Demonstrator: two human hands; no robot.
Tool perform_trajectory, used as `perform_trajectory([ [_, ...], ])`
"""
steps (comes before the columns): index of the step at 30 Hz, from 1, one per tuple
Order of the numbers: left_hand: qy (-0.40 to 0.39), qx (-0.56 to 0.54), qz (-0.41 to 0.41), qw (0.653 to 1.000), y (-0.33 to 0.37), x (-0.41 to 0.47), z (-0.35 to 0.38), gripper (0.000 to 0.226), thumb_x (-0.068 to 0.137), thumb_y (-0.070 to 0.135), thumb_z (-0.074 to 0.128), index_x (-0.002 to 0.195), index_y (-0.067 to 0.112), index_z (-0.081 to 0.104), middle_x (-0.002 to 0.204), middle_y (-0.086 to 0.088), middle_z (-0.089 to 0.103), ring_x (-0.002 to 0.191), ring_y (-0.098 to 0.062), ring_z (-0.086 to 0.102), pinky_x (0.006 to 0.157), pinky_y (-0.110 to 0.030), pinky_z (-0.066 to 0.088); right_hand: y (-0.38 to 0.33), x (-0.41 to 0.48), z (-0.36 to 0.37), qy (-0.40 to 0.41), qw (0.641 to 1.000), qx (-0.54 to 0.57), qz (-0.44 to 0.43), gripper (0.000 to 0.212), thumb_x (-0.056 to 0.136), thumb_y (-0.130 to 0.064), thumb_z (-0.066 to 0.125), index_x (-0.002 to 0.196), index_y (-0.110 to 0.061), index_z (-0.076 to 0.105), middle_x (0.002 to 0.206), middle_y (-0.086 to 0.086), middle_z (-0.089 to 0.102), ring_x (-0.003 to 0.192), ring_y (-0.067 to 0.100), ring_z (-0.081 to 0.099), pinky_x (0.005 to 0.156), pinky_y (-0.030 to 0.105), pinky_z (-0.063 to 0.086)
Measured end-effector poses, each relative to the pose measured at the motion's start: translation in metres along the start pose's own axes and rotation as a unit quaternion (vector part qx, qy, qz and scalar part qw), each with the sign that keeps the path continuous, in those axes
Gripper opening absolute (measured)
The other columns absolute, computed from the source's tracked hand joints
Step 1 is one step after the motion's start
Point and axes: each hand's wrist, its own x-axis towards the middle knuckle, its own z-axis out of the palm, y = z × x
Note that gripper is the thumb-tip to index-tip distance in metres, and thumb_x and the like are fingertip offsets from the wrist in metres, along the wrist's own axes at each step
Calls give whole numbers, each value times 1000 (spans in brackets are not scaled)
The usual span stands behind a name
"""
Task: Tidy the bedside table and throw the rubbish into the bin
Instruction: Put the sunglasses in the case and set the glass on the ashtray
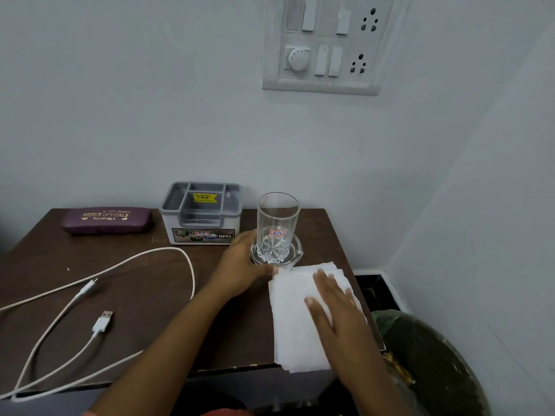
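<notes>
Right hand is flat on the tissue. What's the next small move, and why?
Probably curl the right hand round the tissue to pick it up: its fingers lie flat on it, gripping nothing, and the bin sits just right of the table.

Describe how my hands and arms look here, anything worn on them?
The left hand and right hand are bare: no gloves, no visible rings. The left forearm and right forearm are uncovered in frame: no sleeves, watch or bracelet. A sliver of reddish fabric at the bottom edge may be clothing.
</notes>
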Motion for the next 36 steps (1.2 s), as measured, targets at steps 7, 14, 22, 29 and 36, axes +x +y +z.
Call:
perform_trajectory([
  [7,-1,-8,7,1000,7,24,8,68,61,18,85,123,18,57,122,0,56,115,-19,52,100,-37,44,8,101,4,-38,995,86,23,47,90,-12,60,135,-19,49,129,3,61,115,16,57,87,14,36],
  [14,15,-24,8,1000,4,48,16,69,61,16,85,123,19,58,119,5,53,117,-19,51,101,-36,43,31,132,14,-18,995,94,26,54,88,-13,63,139,-17,45,138,5,53,126,19,51,100,19,35],
  [22,23,-41,1,999,2,68,27,71,58,20,87,123,20,57,131,-5,52,119,-19,50,101,-33,42,47,151,13,-5,991,129,27,54,87,-5,63,137,-17,47,137,7,54,123,17,54,98,15,35],
  [29,-14,-40,-5,999,14,59,20,80,66,20,83,135,14,44,135,4,39,141,-23,22,107,-22,21,36,137,5,-15,994,106,15,58,92,-6,55,144,-20,34,148,5,39,138,18,35,109,20,26],
  [36,-10,75,105,992,33,-50,17,59,94,38,44,147,24,21,153,17,10,142,3,5,116,-17,14,18,23,-5,11,1000,3,-10,56,94,-59,18,144,-36,17,147,-24,15,140,-2,11,114,20,7],
])
